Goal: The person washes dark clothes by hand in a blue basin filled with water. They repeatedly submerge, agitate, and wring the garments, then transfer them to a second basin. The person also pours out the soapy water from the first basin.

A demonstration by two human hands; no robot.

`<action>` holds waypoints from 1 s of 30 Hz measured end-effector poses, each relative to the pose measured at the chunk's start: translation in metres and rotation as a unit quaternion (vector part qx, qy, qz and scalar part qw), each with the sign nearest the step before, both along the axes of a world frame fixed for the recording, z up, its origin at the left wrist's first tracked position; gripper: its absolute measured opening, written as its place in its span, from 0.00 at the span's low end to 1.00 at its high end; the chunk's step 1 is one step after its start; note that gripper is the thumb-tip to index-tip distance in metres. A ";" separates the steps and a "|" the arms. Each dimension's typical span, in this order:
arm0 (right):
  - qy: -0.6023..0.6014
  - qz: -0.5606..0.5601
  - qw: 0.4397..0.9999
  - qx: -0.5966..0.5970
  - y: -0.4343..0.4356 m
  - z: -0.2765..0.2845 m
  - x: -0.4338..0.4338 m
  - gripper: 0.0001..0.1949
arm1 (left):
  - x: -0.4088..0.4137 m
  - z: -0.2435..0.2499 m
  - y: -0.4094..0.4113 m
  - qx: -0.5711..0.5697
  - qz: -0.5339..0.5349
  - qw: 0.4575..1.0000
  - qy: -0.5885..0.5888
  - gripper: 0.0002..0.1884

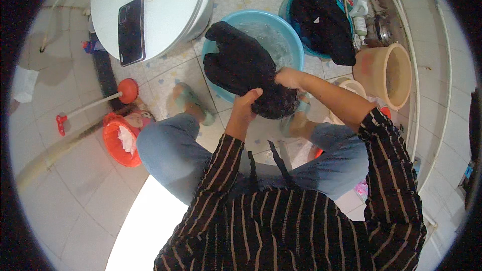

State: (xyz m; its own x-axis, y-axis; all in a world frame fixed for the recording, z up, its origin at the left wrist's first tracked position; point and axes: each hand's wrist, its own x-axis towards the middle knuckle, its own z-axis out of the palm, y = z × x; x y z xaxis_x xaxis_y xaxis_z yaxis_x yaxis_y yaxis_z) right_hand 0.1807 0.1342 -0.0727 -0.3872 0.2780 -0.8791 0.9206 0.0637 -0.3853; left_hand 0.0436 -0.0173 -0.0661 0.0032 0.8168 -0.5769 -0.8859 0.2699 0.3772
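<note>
A black garment [241, 60] lies bunched over the near side of a light blue plastic basin [297, 41] that holds water. My left hand [246, 103] grips the garment's lower left edge, thumb on top. On the upper right of the same cloth, my right hand [292, 79] is closed, its fingers partly hidden. The part of the cloth nearest me hangs past the basin's rim between my feet and looks wet. More black clothing [320, 22] is heaped over a teal basin [289, 9] behind on the right.
A smartphone [131, 32] lies on a round white lid [169, 19] at upper left. A plunger [128, 91] and a red-lined bin [109, 139] stand left. Beige bucket [399, 75], bottles [360, 26] and pipes [412, 64] line the right side.
</note>
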 end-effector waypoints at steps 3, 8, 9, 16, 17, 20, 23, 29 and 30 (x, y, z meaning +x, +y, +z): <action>-0.003 -0.086 0.993 -0.084 -0.009 0.004 0.003 0.18 | 0.001 -0.004 -0.003 0.034 -0.023 0.999 0.019 0.27; 0.082 -0.411 0.880 -0.222 -0.048 0.045 0.048 0.21 | -0.002 -0.003 0.005 0.047 -0.050 0.996 -0.056 0.29; 0.128 -0.447 0.853 -0.236 -0.057 0.057 0.062 0.24 | -0.001 0.001 0.005 0.045 -0.040 0.996 -0.068 0.30; 0.435 -0.589 0.549 -0.403 -0.120 0.113 0.105 0.39 | -0.002 0.059 0.009 0.092 0.061 0.984 -0.141 0.33; 0.427 -0.610 0.566 -0.354 -0.132 0.098 0.102 0.40 | -0.001 0.072 0.007 0.103 0.051 0.980 -0.162 0.34; 0.497 -0.608 0.481 -0.391 -0.164 0.070 0.037 0.41 | -0.007 0.100 -0.008 0.129 0.023 0.968 -0.215 0.34; 0.585 -0.558 0.295 -0.509 -0.156 0.062 -0.009 0.40 | -0.011 0.110 -0.029 0.110 -0.018 0.967 -0.229 0.34; 0.555 -0.598 0.555 -0.164 -0.081 0.058 -0.018 0.40 | -0.015 0.115 -0.045 0.020 -0.215 0.972 -0.097 0.30; 0.520 -0.578 0.624 -0.073 -0.083 0.073 -0.031 0.40 | -0.026 0.109 -0.047 0.004 -0.247 0.967 -0.057 0.29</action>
